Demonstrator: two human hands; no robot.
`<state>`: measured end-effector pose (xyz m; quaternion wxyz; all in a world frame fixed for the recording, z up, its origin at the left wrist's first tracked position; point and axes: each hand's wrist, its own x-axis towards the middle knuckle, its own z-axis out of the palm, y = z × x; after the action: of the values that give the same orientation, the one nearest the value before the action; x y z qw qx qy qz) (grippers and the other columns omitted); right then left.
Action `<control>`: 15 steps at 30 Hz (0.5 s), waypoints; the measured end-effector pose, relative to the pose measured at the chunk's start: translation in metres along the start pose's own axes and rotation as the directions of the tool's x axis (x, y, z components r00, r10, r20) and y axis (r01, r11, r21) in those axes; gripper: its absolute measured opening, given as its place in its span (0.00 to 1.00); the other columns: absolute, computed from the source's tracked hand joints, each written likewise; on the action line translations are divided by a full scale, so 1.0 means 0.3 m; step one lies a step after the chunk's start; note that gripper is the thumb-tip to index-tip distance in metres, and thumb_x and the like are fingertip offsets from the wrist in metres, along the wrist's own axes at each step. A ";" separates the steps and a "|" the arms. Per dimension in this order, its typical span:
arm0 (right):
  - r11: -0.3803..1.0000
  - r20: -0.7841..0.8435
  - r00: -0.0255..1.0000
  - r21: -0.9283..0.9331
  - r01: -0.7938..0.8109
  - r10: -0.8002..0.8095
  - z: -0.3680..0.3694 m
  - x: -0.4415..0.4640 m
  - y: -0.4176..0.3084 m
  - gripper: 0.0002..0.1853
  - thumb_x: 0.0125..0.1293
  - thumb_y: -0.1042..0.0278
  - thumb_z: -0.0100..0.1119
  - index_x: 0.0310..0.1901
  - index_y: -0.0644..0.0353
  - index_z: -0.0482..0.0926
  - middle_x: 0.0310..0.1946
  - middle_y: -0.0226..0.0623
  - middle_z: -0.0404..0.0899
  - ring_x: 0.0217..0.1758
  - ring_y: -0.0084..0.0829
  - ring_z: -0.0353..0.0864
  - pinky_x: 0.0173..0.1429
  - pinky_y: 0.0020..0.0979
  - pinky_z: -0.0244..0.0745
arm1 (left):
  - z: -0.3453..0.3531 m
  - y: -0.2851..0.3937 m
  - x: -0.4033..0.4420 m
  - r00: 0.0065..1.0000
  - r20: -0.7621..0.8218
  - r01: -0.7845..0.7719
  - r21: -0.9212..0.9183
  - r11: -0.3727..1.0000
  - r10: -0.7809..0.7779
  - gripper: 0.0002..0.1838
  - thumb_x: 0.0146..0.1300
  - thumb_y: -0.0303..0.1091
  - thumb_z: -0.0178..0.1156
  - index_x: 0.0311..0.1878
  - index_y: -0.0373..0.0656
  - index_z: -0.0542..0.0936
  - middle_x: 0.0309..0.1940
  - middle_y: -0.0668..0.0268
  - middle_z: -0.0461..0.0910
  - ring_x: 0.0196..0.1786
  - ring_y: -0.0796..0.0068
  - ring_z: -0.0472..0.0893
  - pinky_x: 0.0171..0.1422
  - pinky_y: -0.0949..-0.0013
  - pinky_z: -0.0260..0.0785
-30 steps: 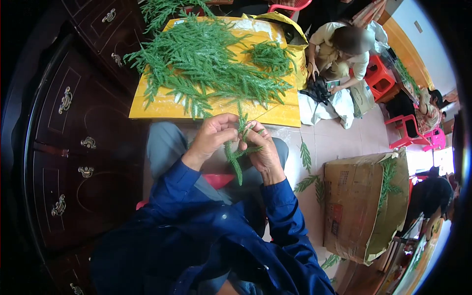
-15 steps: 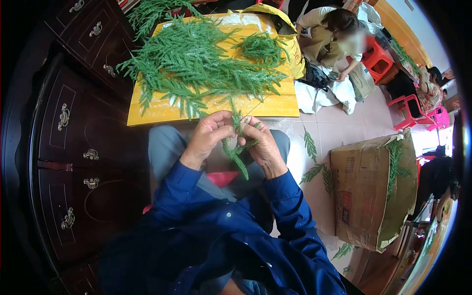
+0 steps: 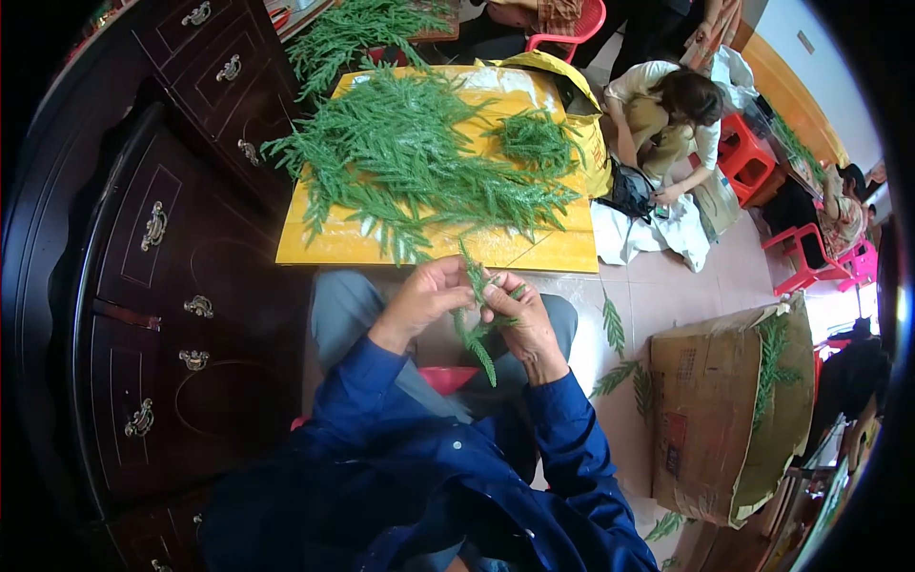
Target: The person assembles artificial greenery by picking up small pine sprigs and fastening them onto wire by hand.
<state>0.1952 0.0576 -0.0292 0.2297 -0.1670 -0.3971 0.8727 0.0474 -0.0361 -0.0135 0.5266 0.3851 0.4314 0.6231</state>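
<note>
From the head-worn view I can see the person's left hand (image 3: 425, 303) and right hand (image 3: 530, 334) meeting over the lap, thumb and fingers of each pinching the same green sprig (image 3: 481, 358), whose tip pokes up between them while its lower end dangles below. Just beyond them stands the yellow table (image 3: 564, 252), with a big heap of greenery (image 3: 405, 133) and, to its right, a smaller tangled bunch (image 3: 536, 140).
</note>
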 end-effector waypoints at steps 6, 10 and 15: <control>0.999 -0.083 0.996 -0.002 0.039 -0.039 0.008 0.001 -0.001 0.06 0.65 0.68 0.60 0.33 0.57 0.74 0.28 0.28 0.74 0.25 0.18 0.71 0.32 0.21 0.66 | -0.014 -0.052 0.015 0.996 -0.064 -0.052 0.167 0.985 0.063 0.14 0.63 0.22 0.57 0.53 0.34 0.76 0.35 0.68 0.81 0.35 0.83 0.79 0.38 0.78 0.72; 0.996 -0.150 0.985 -0.043 0.075 -0.080 -0.006 0.002 0.008 0.06 0.65 0.67 0.60 0.33 0.57 0.74 0.28 0.28 0.76 0.24 0.18 0.71 0.30 0.20 0.66 | 0.002 -0.072 0.017 0.983 -0.163 -0.035 0.260 0.965 0.080 0.09 0.58 0.19 0.60 0.43 0.35 0.78 0.31 0.72 0.80 0.35 0.88 0.77 0.38 0.79 0.70; 0.976 -0.183 0.963 -0.130 0.176 -0.198 0.012 -0.002 0.003 0.04 0.64 0.72 0.58 0.32 0.57 0.74 0.30 0.26 0.76 0.26 0.16 0.70 0.29 0.19 0.65 | 0.020 -0.055 0.016 0.987 -0.135 -0.055 0.222 0.974 0.086 0.10 0.59 0.19 0.59 0.45 0.34 0.78 0.34 0.71 0.81 0.37 0.87 0.77 0.41 0.79 0.71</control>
<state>0.1937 0.0547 -0.0275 0.3392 -0.2261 -0.4354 0.8026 0.0576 -0.0293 -0.0269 0.4265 0.4096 0.5196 0.6167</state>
